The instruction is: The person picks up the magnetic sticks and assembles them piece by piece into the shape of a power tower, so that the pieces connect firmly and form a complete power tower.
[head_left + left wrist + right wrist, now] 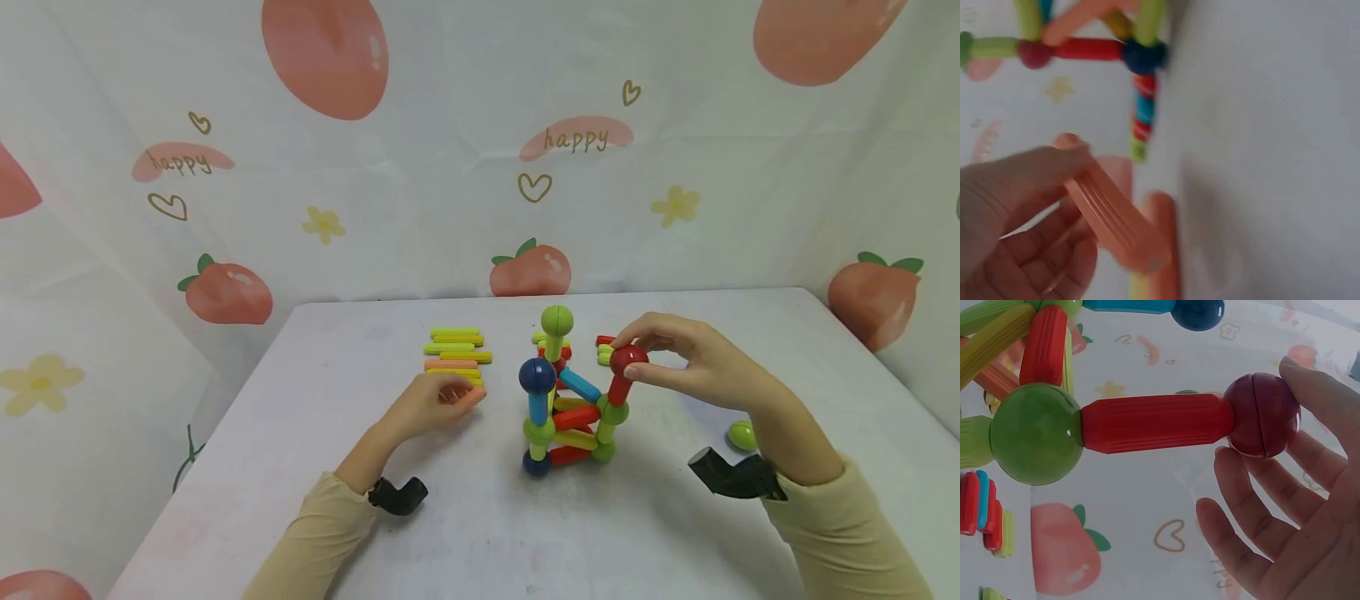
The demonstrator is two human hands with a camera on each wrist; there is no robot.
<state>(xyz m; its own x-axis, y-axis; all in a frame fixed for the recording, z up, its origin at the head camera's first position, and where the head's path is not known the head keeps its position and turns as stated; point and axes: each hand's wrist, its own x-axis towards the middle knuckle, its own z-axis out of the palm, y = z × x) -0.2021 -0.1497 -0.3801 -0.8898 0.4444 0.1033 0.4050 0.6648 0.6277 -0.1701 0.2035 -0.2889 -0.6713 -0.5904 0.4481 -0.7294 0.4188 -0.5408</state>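
Note:
My left hand (426,408) pinches a ridged orange rod (1117,219) between thumb and fingers, left of the built frame, its far end pointing down in the left wrist view. At the frame's right corner, my right hand (686,360) grips a dark red ball (1263,415). That ball sits on top of an upright red rod (1157,423), which joins a green ball (1038,434) below. The standing frame of rods and balls also carries a dark blue ball (537,376) on its front left post and a light green ball (557,321) on its taller back post.
Yellow, green and orange rods (457,340) lie in a row behind my left hand. More short rods (604,353) lie behind the frame and by my right hand. A loose green ball (742,435) rests near my right wrist. A printed cloth (420,200) hangs behind the table.

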